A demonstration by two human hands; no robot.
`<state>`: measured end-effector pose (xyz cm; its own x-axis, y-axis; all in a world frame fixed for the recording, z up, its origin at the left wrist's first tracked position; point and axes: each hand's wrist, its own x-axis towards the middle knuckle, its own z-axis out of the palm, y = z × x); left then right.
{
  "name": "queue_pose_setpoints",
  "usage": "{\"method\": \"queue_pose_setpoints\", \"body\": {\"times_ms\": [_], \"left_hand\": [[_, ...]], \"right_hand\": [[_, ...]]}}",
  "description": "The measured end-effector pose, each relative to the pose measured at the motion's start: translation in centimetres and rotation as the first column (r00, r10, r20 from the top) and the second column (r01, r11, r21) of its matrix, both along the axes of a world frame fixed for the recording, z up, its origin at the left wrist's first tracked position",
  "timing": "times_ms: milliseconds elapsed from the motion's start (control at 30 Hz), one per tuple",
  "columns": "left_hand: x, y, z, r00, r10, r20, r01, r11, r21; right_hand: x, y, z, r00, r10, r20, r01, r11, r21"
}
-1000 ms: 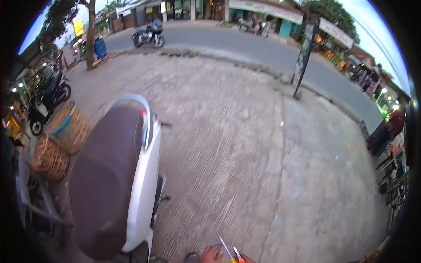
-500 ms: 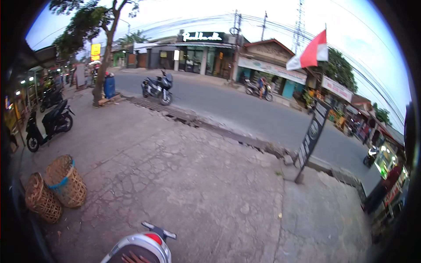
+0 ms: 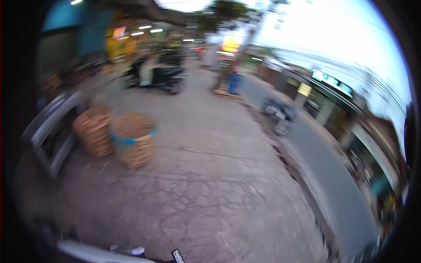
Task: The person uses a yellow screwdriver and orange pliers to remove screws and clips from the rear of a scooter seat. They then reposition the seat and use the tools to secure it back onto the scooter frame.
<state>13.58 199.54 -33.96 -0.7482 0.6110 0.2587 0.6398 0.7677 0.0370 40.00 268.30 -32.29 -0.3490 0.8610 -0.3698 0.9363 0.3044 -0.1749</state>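
Note:
Neither of my hands shows in the head view. At the lower edge, the pale body of a motorbike (image 3: 96, 253) comes partly into view, blurred, with a small plate (image 3: 177, 255) at its end. Left of the middle, two woven baskets stand side by side on the paved ground. The nearer basket (image 3: 139, 151) has a blue band around it; the plain brown basket (image 3: 94, 131) is just left of it. The whole picture is smeared by motion.
A metal bench or rack (image 3: 55, 127) stands left of the baskets. Farther off are a parked dark scooter (image 3: 164, 79), a blue barrel (image 3: 233, 83) by a tree (image 3: 251, 41), and a motorbike (image 3: 280, 115) by the road (image 3: 320, 153). Shopfronts line both sides.
My view has swung to the left, so the baskets and parked scooter sit farther right. The flag and roadside sign have left the picture. Fingers seen on the motorbike seat are gone from view.

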Motion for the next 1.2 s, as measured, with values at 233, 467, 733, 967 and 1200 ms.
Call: {"method": "queue_pose_setpoints", "body": {"times_ms": [233,467,733,967,1200], "left_hand": [[-0.6,7.6,3.0,0.707,0.702,0.092,-0.704,0.71,-0.009],[-4.2,14.1,-0.2,-0.157,0.926,0.344,-0.984,-0.175,0.022],[-21.5,17.1,0.9,-0.471,0.865,0.175,-0.875,-0.483,0.033],[-46.6,38.9,-21.9,-0.65,0.239,0.722,-0.705,-0.544,-0.454],[-57.5,28.9,0.3,-0.234,-0.499,0.835,-0.707,-0.502,-0.498]], "right_hand": [[-17.6,27.8,-3.3,0.873,0.433,0.224,-0.454,0.89,0.049],[-59.8,29.4,-15.0,0.646,0.75,0.142,-0.728,0.661,-0.181],[-87.5,-2.3,-15.8,0.195,0.969,0.15,-0.895,0.239,-0.378],[-109.0,-22.5,-17.2,-0.413,0.867,0.28,-0.858,-0.266,-0.44],[-123.3,-34.2,-14.8,-0.89,0.456,-0.012,-0.118,-0.254,-0.96]]}}
